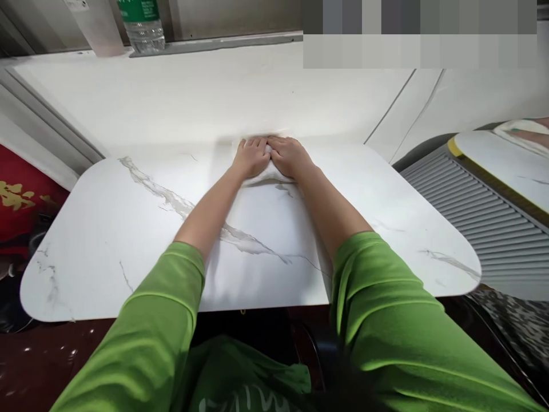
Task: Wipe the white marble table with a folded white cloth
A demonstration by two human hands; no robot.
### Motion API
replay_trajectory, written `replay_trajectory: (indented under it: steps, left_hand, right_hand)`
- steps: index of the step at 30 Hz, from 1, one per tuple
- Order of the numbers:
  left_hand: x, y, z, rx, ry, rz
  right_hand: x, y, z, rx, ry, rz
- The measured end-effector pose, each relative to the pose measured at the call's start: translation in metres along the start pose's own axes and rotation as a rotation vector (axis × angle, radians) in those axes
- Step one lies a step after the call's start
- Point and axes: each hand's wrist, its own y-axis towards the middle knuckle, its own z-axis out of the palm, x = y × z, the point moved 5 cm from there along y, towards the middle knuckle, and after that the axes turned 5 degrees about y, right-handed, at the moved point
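Note:
A white cloth (pixel 270 175) lies folded on the white marble-patterned table (pixel 163 274), close to its far edge by the wall. Both of my hands press down on it side by side, thumbs almost touching. My left hand (pixel 252 157) covers the cloth's left part, its fingers closed together over it and pointing to the wall. On the right part rests my right hand (pixel 291 157), with its fingers bent over the cloth's far side. Much of the cloth is hidden under the two hands; its near edge shows between and below them.
Behind the table rises a white wall panel (pixel 193 97). On the ledge above stand a bottle with a green label (pixel 143 28) and a pale translucent bottle (pixel 100 31). A ribbed grey panel (pixel 467 212) and another table (pixel 514 166) are at right, with part of a person's arm (pixel 532 140).

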Motion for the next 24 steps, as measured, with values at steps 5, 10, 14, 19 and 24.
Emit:
replay_trajectory:
  steps: [5,10,14,19,24]
  left_hand:
    - [0.001,0.0,0.0,-0.002,0.014,0.011]
    - [-0.003,-0.012,0.001,0.028,0.026,0.007]
    - [-0.011,-0.037,-0.002,0.041,0.035,0.017]
    - [-0.024,-0.092,-0.01,0.068,0.057,0.022]
    - [-0.034,-0.162,-0.018,0.06,0.086,0.073]
  right_hand:
    - [-0.002,0.001,0.002,-0.026,-0.019,-0.013]
    - [0.005,-0.013,0.001,-0.016,-0.03,0.026]
    - [0.025,-0.034,-0.007,0.035,-0.067,0.041]
    - [0.066,-0.078,-0.019,0.068,-0.121,0.04]
    - [0.118,-0.135,-0.027,0.071,-0.103,0.026]
